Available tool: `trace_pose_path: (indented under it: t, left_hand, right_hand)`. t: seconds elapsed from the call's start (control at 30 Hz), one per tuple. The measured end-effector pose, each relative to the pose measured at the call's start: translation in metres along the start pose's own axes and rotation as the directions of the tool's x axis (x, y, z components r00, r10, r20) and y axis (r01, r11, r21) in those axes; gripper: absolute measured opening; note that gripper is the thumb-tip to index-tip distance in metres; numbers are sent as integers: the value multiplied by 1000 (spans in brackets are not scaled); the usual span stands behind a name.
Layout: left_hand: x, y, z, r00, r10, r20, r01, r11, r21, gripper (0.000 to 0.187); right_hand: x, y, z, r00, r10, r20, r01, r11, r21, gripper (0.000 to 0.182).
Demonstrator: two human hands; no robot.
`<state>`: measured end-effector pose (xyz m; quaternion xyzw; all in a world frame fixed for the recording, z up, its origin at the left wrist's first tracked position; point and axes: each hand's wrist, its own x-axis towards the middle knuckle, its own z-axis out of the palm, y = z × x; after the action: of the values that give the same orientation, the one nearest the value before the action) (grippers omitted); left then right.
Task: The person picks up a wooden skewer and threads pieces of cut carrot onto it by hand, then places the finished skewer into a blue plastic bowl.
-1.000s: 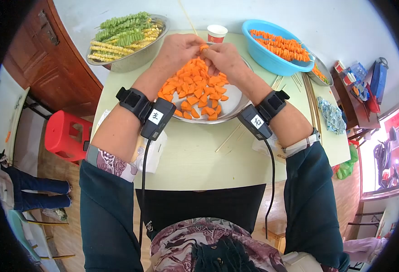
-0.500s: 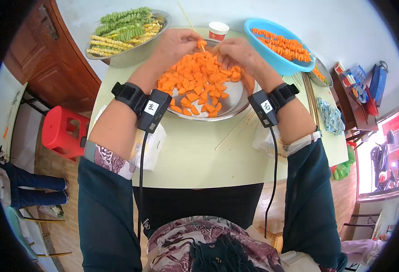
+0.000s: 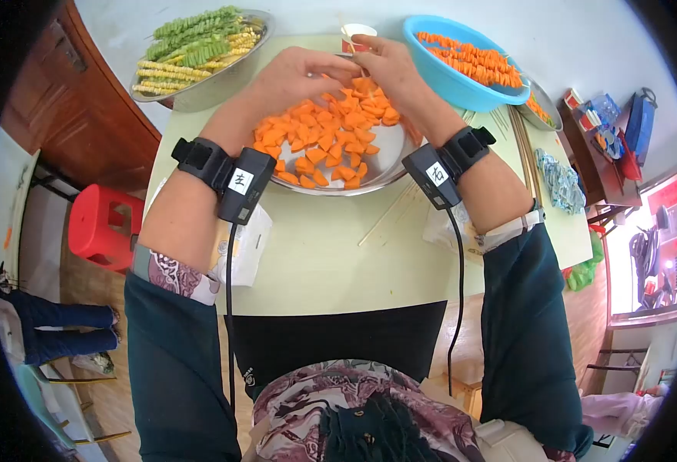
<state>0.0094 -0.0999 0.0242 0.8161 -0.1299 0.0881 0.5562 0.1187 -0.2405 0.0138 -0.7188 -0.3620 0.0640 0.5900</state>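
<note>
A round metal bowl (image 3: 388,158) on the pale table holds many cut orange pieces (image 3: 319,138). Over its far side is my left hand (image 3: 304,73), fingers curled toward my right hand; whatever its fingertips grip is hidden. Beside it, my right hand (image 3: 391,68) is closed on a thin wooden stick (image 3: 344,28) that points up and away. Orange pieces show just under the fingers; whether they are on the stick is unclear. The two hands nearly touch. Behind them stands a paper cup (image 3: 360,35).
A metal basin (image 3: 227,86) with green and yellow skewers is at the back left. The blue basin (image 3: 461,94) of orange skewers stands at the back right. Bare sticks (image 3: 524,154) and a crumpled cloth (image 3: 560,181) lie on the right. A red stool (image 3: 96,227) is left.
Both hands have shifted. The stick now stands by my right hand instead of leaning out above my left hand. The whole view has moved slightly.
</note>
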Motion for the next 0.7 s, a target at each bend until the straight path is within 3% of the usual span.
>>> trace_pose_path:
  t: [0.07,0.13,0.2,0.23,0.3,0.33,0.4,0.47,0.53,0.7]
  left_hand:
    - [-1,1,-6,999,-22,-27,23,999,47,22]
    - [-1,-4,-18,997,-40,-58,46,994,96,21]
    - [1,-19,-27,966,-257,-4,242,906,347,16]
    - [1,-25,-27,967,-256,-4,241,906,348,16]
    - [1,-35,-26,942,-330,-67,301,738,604,12]
    - [1,-39,-25,942,-330,-66,301,737,605,12]
    - [2,-42,-25,974,-224,10,135,620,773,14]
    - [2,-41,-22,961,-274,-23,196,624,756,15]
    - [2,-43,-21,944,-325,-58,260,624,737,16]
    - [3,-61,-25,990,-135,26,57,574,817,16]
  right_hand:
    - [1,1,-3,999,-41,-32,41,999,-14,26]
    - [1,0,-6,998,47,29,-41,982,-186,30]
    - [-1,1,-2,997,51,50,-44,990,-131,32]
    - [-2,2,0,996,54,73,-48,996,-77,34]
    - [-5,-3,1,992,75,97,-65,993,-97,34]
    - [-6,-6,3,988,96,122,-82,990,-118,34]
    - [-6,-5,5,985,73,154,-56,992,-114,35]
    - [-8,-4,5,981,50,186,-30,993,-110,35]
    - [-15,-14,6,960,126,249,-116,992,-55,37]
    - [-18,-21,6,952,133,277,-101,987,-127,39]
